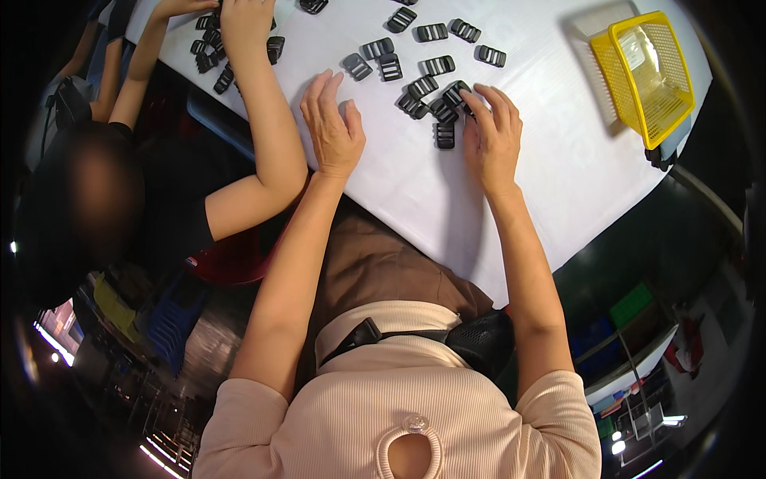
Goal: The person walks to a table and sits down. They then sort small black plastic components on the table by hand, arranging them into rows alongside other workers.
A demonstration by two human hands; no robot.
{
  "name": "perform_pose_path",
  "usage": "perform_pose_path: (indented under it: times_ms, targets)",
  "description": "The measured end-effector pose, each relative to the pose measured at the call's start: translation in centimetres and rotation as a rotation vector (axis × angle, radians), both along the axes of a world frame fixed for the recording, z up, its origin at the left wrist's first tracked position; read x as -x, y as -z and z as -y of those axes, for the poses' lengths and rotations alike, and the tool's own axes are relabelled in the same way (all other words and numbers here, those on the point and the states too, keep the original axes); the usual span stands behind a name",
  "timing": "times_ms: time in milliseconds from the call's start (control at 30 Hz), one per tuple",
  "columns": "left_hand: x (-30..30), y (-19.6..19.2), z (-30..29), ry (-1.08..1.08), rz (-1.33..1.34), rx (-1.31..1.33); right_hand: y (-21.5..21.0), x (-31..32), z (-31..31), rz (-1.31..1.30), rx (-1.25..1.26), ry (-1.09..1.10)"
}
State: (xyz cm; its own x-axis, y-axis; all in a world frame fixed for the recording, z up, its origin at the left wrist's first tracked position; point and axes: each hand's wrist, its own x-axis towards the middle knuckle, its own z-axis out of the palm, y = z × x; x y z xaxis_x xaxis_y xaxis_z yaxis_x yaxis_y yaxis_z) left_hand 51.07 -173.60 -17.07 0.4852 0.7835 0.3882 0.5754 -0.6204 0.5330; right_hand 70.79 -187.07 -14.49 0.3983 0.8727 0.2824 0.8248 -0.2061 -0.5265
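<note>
The left hand (331, 128) is at the upper middle of the frame, its fingers loosely spread and thumb apart, holding nothing, near the edge of a table with a white cover (550, 199). The black plastic buckle (357, 67) closest to it lies just beyond its fingertips. To the right, the right hand (493, 132) is bent over the right side of a small cluster of black buckles (444, 112), with its fingertips at the cluster's edge; the fingers are partly curled, and I cannot tell whether they grip a buckle or only rest against one. The cluster lies at the upper middle of the frame, some pieces overlapping and one (445, 136) lying at its lower end. More loose buckles are scattered above it, toward the top edge. In the upper right, a yellow plastic basket (625, 84) with mesh walls stands tilted in view near the table's edge. At the left, another person in a dark top (171, 199) reaches an arm (259, 104) across the table toward a separate pile of black buckles (205, 60) in the upper left.
</note>
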Motion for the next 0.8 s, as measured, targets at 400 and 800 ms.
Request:
perform_pose_path:
  times_ms: [400,800]
  targets:
    - [-4.4,-1.4,4.5,0.158,-0.038,0.112,-2.5,-1.5,-1.8,-0.640,0.319,0.280]
    - [0.0,-1.9,4.7,0.107,-0.068,0.105,-0.1,-4.2,2.4,-0.220,0.081,0.261]
